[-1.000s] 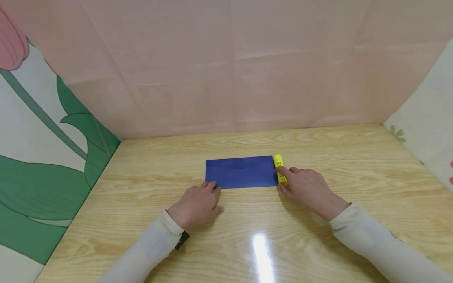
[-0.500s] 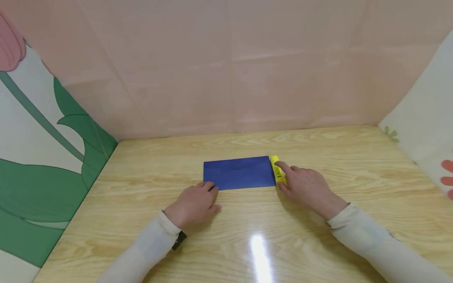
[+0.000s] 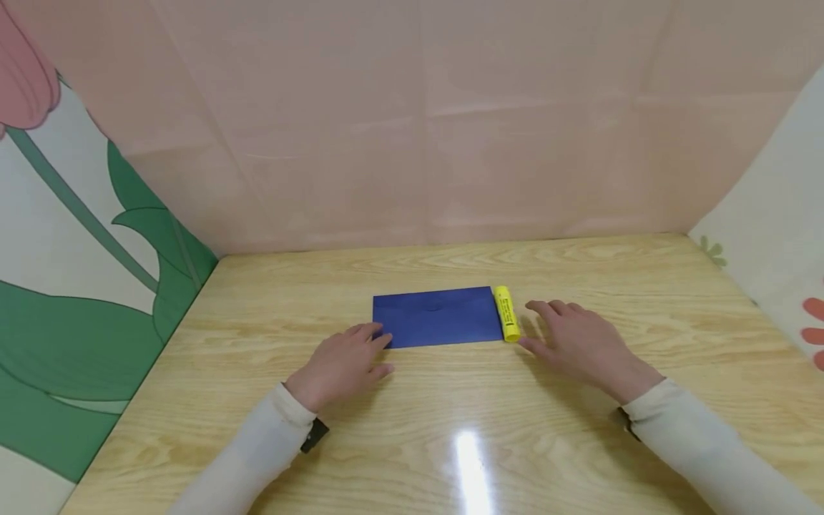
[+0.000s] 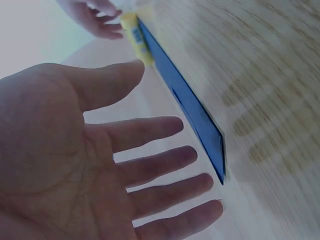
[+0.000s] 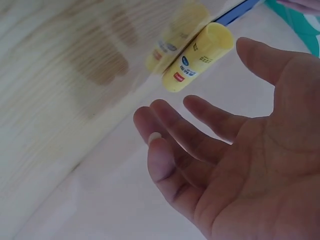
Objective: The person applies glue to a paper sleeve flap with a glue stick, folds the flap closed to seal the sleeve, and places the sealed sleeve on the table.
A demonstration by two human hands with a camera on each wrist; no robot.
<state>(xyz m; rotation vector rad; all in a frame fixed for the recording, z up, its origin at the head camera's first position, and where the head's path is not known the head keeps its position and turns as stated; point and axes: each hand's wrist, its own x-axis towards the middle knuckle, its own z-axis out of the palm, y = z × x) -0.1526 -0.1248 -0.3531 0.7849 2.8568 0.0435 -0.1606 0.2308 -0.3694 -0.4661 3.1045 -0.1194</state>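
Note:
A dark blue envelope [image 3: 438, 319] lies flat on the wooden table, its flap side up. Against its right edge lies a yellow glue stick [image 3: 506, 315], printed with dark lettering; the right wrist view shows the same glue stick [image 5: 197, 57] apart from the fingers. My left hand [image 3: 341, 363] hovers by the envelope's near left corner, fingers spread, holding nothing; the left wrist view shows its palm and straight fingers. To the right of the glue stick is my right hand [image 3: 582, 347], its fingers loosely bent and a small gap between it and the stick.
The light wood table [image 3: 290, 286] reaches back to a pink covered wall [image 3: 412, 143]. At the left stands a panel with a green leaf design [image 3: 64, 343], and at the right a pale panel [image 3: 772, 214] with flower prints. A bright reflection lies on the near tabletop.
My right hand has let go of the glue stick and drawn back to the right, leaving it along the envelope's edge. My left hand has lifted slightly and shifted left off the corner.

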